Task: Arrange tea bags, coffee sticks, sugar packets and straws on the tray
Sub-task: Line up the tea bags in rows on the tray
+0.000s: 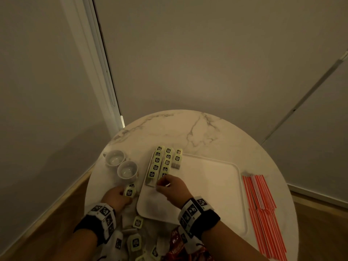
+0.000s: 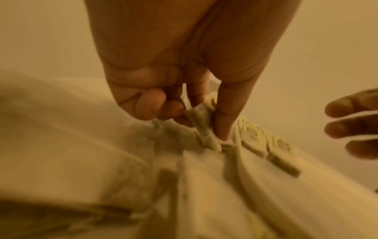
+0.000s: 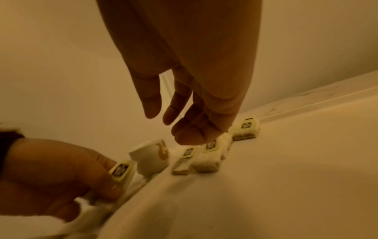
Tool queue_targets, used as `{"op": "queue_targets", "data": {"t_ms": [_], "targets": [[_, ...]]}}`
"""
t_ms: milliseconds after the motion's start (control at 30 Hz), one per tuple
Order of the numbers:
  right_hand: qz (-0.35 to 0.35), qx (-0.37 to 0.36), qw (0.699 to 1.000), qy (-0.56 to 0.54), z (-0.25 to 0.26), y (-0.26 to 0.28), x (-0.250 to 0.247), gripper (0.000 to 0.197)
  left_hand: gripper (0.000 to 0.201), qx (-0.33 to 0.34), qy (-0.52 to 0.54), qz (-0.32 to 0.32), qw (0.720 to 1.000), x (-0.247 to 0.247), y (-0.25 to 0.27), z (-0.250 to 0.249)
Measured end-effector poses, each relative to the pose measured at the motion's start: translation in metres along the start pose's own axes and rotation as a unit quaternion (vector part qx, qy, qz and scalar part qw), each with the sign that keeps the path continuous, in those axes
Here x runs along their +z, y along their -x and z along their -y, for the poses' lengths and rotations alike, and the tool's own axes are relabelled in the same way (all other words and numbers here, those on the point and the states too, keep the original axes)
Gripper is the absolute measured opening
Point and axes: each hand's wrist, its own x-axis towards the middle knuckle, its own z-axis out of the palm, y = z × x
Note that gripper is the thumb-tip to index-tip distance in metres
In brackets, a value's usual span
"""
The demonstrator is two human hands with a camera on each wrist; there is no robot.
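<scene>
Three rows of tea bags (image 1: 163, 162) on tray (image 1: 216, 185); left hand (image 1: 117, 197) pinches next bag (image 1: 130, 191) just left; right hand (image 1: 170, 187) slack, empty, at rows' near end.

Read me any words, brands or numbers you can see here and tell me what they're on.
Tea bag tags: dark logo with pale lettering, too small to read.
Red packet: white lettering, blurred and cut off, unreadable.
Wristband squares: black-and-white patterns, no words.
Nothing else carries text.
</scene>
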Motion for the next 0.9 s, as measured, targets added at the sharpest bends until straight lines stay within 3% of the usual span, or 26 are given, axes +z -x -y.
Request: {"op": "queue_targets", "data": {"t_ms": [100, 167, 300, 467, 567, 633, 733, 900], "targets": [[0.035, -0.004, 0.999, -0.033, 0.013, 0.01, 0.002, 0.02, 0.015, 0.071, 0.061, -0.01, 0.996, -0.008, 0.022, -0.019], [0.043, -0.015, 0.996, -0.078, 0.022, 0.016, 0.001, 0.027, 0.014, 0.108, 0.125, 0.017, 0.986, -0.012, 0.04, -0.04], [0.001, -0.052, 0.987, -0.155, 0.034, 0.023, -0.004, 0.005, 0.017, 0.143, 0.215, 0.074, 0.963, -0.011, 0.064, -0.076], [-0.051, -0.067, 0.984, -0.159, 0.035, 0.025, -0.023, 0.017, 0.009, 0.161, 0.241, 0.119, 0.95, -0.003, 0.07, -0.096], [-0.052, -0.058, 0.986, -0.145, 0.031, 0.027, -0.034, 0.011, 0.013, 0.181, 0.215, 0.074, 0.957, 0.004, 0.063, -0.096], [-0.048, -0.036, 0.98, -0.191, 0.026, 0.03, -0.036, 0.003, 0.016, 0.187, 0.203, 0.04, 0.96, 0.011, 0.061, -0.096], [-0.053, 0.009, 0.975, -0.214, 0.014, 0.033, -0.032, 0.008, 0.018, 0.192, 0.185, -0.001, 0.964, 0.024, 0.056, -0.096], [-0.076, 0.069, 0.971, -0.215, -0.005, 0.022, -0.029, 0.006, 0.012, 0.155, 0.183, 0.009, 0.971, 0.037, 0.047, -0.086]]}}
